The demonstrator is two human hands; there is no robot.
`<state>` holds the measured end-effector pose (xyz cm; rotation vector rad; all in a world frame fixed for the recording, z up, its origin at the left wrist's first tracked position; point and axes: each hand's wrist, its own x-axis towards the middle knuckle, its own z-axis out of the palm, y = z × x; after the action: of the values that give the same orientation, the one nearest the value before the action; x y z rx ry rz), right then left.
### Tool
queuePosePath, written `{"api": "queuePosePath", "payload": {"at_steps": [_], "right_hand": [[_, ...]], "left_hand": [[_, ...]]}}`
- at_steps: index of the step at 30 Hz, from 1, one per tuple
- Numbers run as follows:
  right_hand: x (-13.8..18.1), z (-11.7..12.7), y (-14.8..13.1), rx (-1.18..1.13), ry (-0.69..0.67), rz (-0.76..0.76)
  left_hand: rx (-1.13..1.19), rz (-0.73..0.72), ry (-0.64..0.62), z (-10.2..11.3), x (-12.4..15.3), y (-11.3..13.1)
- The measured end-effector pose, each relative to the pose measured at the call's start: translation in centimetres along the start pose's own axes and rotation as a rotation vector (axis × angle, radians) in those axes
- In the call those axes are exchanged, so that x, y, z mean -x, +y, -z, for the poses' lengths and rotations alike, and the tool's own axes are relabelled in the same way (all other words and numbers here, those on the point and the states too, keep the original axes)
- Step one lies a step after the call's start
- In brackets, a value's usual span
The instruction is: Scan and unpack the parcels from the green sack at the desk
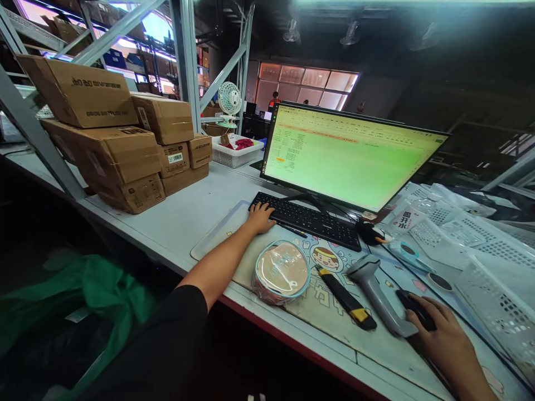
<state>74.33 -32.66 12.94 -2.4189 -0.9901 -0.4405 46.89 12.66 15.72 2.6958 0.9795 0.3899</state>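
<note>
We find the left grip (261, 218) spread, grasping nothing, fingers on the keyboard (321, 220) beneath it. Beyond, the monitor (351, 161) shows entries at left, blank area elsewhere; we cannot tell what remains. The right grip (443, 331) curls over the mouse (417, 309).

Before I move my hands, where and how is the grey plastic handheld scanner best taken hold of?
Probably by the slim handle of the grey plastic handheld scanner, coming from above and the right: the handle slants toward your right hand, which holds the black computer mouse, while the wider head points away.
</note>
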Motion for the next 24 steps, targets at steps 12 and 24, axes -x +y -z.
{"api": "queuePosePath", "payload": {"at_steps": [12, 24], "right_hand": [[0.02, 0.66, -0.82, 0.045, -0.045, -0.048], [-0.16, 0.44, -0.62, 0.008, -0.022, -0.018]], "left_hand": [[0.001, 0.003, -0.011, -0.13, -0.13, -0.12], [-0.008, -0.001, -0.004, -0.14, -0.09, -0.01]]}}
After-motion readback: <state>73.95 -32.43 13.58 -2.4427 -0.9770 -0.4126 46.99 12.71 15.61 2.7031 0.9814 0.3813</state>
